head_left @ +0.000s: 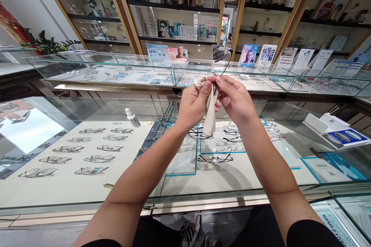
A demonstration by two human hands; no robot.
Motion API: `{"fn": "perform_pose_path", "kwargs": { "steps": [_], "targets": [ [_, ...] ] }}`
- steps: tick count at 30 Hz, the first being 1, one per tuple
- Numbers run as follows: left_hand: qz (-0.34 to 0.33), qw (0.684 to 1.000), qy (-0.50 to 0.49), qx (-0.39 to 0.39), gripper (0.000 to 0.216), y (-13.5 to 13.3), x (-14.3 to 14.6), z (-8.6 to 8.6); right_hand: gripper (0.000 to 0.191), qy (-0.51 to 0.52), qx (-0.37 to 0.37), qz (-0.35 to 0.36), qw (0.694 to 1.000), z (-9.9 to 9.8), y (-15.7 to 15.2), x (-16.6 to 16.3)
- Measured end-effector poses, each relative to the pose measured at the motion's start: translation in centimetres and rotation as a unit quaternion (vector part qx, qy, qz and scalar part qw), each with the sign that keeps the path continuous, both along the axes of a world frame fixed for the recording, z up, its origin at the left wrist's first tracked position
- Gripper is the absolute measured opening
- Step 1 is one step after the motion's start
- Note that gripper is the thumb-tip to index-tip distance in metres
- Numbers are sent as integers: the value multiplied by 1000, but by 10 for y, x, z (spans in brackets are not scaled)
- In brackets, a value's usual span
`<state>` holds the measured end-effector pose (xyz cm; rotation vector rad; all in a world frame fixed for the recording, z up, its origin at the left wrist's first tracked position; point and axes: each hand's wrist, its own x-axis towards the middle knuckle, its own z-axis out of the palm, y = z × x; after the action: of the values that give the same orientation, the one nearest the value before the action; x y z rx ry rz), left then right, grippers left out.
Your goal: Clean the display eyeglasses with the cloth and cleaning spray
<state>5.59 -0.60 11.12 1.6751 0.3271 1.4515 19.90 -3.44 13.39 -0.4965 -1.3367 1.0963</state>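
My left hand [193,102] is closed on a cream cleaning cloth [209,119], whose loose end hangs down between the hands. My right hand [236,98] pinches a pair of dark-framed eyeglasses [222,54] close against the cloth. One lens and a thin curved dark arm stick up above the fingers; the rest of the frame is hidden by the cloth and fingers. Both hands are raised over the glass counter and nearly touch. Below them, another pair of black-rimmed glasses [215,158] rests on the counter.
A white spray bottle [132,118] stands on the counter to the left. Rows of eyeglasses [98,158] lie in the display case. At the right is a white and blue box [337,133]. A second glass showcase [174,75] runs behind, with leaflets [248,54] on top.
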Motion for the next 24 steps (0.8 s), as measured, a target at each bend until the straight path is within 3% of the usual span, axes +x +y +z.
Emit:
{"fn": "perform_pose_path", "kwargs": {
  "steps": [6, 12, 17, 24],
  "targets": [
    [-52, 994, 70, 65, 53, 2, -10, 7, 36, 31, -39, 0, 999, 1, 12, 13],
    [-59, 997, 55, -10, 54, 0, -4, 3, 39, 6, -39, 34, 999, 1, 4, 7],
    [-41, 998, 40, -33, 61, 3, -6, 5, 41, -4, -5, -4, 1000, -3, 6, 3],
    [41, 998, -9, -51, 56, 15, -23, 13, 31, -36, 67, -85, 994, 2, 11, 17]
  ]
}}
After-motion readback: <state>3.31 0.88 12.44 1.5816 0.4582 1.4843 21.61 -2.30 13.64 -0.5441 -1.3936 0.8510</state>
